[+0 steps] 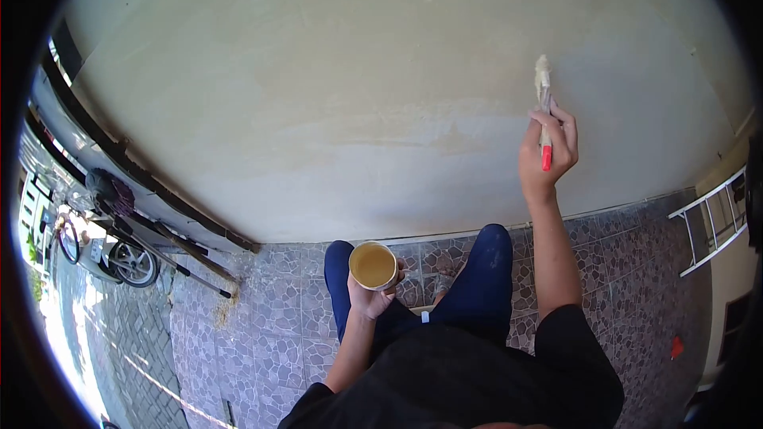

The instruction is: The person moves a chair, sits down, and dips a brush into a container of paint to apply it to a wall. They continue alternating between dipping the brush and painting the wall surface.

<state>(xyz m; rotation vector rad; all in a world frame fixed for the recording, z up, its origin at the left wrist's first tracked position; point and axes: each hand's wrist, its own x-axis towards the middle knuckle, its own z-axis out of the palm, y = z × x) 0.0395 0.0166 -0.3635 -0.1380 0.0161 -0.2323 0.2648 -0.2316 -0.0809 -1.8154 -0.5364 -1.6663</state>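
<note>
My right hand [551, 143] is closed around a paintbrush [545, 157] with a red-tipped handle. Its bristles, coated in cream paint, point up at the wall [381, 79], close to the surface. Low in front of my body, my left hand [372, 295] grips a cup of paint [373, 265] by its side. Yellowish-tan liquid fills much of the cup, and its rim is pale. Across the wall run uneven beige and greyish patches, with a darker streak near the middle.
Patterned stone-look tiles [278, 310] cover the floor below the wall. A white ladder [713, 218] leans at the right, and a red scrap [676, 348] lies on the floor near it. Leftward are a long pole [187, 272], a dark gate rail [151, 183] and a parked motorbike [133, 264].
</note>
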